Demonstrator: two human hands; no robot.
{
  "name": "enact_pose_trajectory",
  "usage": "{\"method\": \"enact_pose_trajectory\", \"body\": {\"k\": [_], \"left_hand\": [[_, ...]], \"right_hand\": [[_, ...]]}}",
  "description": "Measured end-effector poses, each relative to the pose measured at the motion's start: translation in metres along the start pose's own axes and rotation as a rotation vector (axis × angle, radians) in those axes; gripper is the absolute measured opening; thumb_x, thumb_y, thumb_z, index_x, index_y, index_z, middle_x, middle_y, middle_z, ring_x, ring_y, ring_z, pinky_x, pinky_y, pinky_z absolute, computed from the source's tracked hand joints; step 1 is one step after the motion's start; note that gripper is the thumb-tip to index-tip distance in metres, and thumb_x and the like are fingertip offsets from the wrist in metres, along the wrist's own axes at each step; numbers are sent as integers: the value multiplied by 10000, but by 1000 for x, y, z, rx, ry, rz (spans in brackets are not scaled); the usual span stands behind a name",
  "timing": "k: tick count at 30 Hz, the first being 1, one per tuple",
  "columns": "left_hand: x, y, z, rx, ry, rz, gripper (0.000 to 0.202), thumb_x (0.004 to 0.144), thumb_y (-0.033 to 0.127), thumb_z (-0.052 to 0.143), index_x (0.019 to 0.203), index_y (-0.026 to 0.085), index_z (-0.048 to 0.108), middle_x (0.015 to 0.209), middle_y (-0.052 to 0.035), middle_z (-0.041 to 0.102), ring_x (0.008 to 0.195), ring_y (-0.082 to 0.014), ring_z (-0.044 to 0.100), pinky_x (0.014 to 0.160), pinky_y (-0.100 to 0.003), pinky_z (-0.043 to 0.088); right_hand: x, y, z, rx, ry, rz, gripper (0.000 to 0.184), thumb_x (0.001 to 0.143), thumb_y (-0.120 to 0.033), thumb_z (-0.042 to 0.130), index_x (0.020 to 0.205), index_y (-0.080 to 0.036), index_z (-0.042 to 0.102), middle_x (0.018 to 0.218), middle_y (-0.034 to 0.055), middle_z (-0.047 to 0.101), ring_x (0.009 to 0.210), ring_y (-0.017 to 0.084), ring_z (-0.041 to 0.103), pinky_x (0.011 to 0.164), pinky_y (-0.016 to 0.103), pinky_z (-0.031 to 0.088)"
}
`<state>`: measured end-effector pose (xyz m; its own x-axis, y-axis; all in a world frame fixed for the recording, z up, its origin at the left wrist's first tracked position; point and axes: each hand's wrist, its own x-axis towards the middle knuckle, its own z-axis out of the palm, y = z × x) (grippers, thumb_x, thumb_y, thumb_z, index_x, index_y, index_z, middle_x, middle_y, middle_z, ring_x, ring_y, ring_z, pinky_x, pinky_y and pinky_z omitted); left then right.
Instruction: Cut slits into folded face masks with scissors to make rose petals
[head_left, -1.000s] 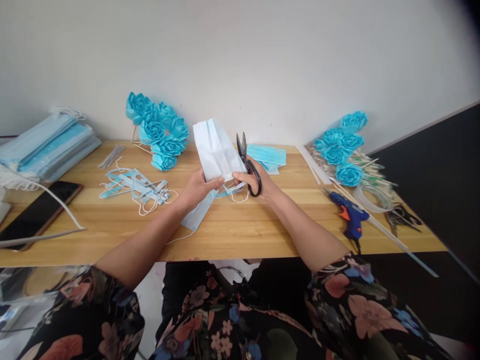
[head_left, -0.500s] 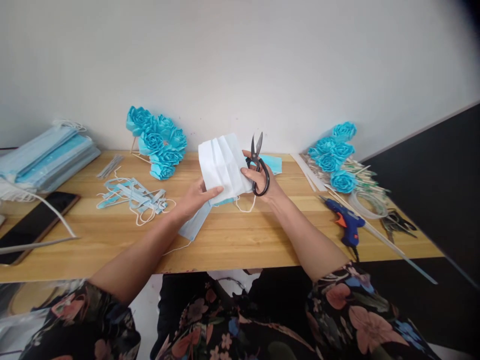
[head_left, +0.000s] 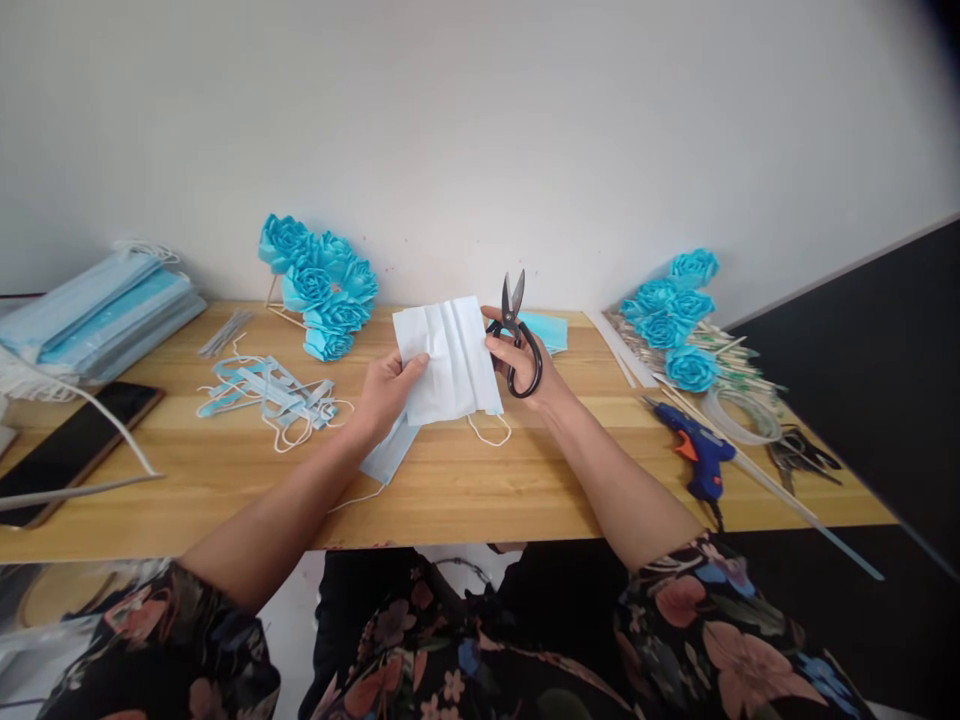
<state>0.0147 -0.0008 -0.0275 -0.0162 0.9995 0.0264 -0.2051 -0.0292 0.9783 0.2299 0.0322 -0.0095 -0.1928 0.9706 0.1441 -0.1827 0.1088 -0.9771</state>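
A pleated face mask [head_left: 448, 365], its white side toward me, is held up over the table between my two hands. My left hand [head_left: 388, 395] pinches its left edge with the thumb on top. At the right edge, my right hand [head_left: 529, 372] grips the mask and also carries black-handled scissors [head_left: 523, 345], blades pointing up and slightly apart. Behind the right hand lies a blue piece of mask [head_left: 547, 331]. Another pale blue mask piece [head_left: 391, 452] with an ear loop lies under the left wrist, partly covered.
Left are stacked masks [head_left: 105, 315], a phone [head_left: 82, 450], grey wire strips [head_left: 225, 333] and cut mask strips [head_left: 270, 392]. Blue fabric flowers [head_left: 322, 285] stand against the wall. Right are more flowers [head_left: 667, 310], a blue glue gun [head_left: 697, 448], clear tubing [head_left: 739, 415] and dark pliers-like tools [head_left: 802, 455].
The mask has been lowered slightly and pulled flatter between my hands. My left hand has shifted a little up and left. The scissors stay in my right hand.
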Motion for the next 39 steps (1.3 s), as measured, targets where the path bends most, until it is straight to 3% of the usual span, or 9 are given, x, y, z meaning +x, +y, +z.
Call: {"method": "enact_pose_trajectory", "body": {"k": [6, 10, 19, 25, 31, 36, 39], "left_hand": [[-4, 3, -1, 67, -39, 12, 567, 708, 697, 814, 849, 155, 728, 757, -36, 729, 684, -194, 660, 580, -277, 495], [-4, 3, -4, 16, 40, 16, 548, 786, 722, 738, 889, 185, 709, 733, -31, 721, 716, -222, 695, 549, -274, 491], [-2, 8, -3, -48, 68, 22, 582, 737, 721, 783, 945, 183, 698, 816, -55, 759, 850, -257, 733, 641, -297, 558], [-4, 5, -3, -25, 27, 14, 548, 789, 694, 757, 993, 187, 721, 860, -49, 768, 802, -227, 723, 627, -284, 547], [-6, 2, -2, -21, -56, -16, 557, 822, 694, 725, 1051, 186, 728, 893, -61, 781, 765, -216, 724, 635, -289, 560], [-10, 6, 0, -41, -128, -56, 537, 824, 659, 742, 1055, 175, 727, 932, -79, 789, 782, -222, 736, 676, -302, 581], [-11, 6, 0, -37, -130, -59, 543, 815, 666, 744, 1048, 176, 729, 949, -87, 790, 812, -237, 744, 693, -312, 585]], "right_hand": [[-3, -4, 4, -61, -6, -42, 655, 728, -447, 825, 1311, -246, 604, 840, -29, 614, 673, 141, 559, 668, 328, 481], [-2, -3, 5, -64, 64, -96, 577, 731, -388, 787, 1266, -261, 612, 834, -41, 596, 666, 131, 549, 648, 313, 472], [2, 2, 1, -7, 74, -80, 565, 729, -375, 784, 1259, -280, 613, 838, -39, 601, 662, 129, 561, 623, 307, 475], [3, 3, 2, 69, 38, -35, 659, 789, -567, 785, 1334, -266, 572, 923, 18, 703, 814, 178, 676, 664, 322, 534], [1, -1, 4, 45, 31, -57, 850, 697, -689, 840, 1374, -268, 544, 1067, 75, 743, 934, 226, 717, 690, 333, 561], [-2, -5, 7, -26, 85, -23, 679, 724, -676, 825, 1207, -255, 600, 848, -5, 641, 726, 160, 622, 636, 312, 524], [-1, -3, 7, -5, 40, 16, 671, 711, -720, 794, 1163, -253, 628, 819, -14, 590, 697, 156, 577, 613, 312, 502]]}}
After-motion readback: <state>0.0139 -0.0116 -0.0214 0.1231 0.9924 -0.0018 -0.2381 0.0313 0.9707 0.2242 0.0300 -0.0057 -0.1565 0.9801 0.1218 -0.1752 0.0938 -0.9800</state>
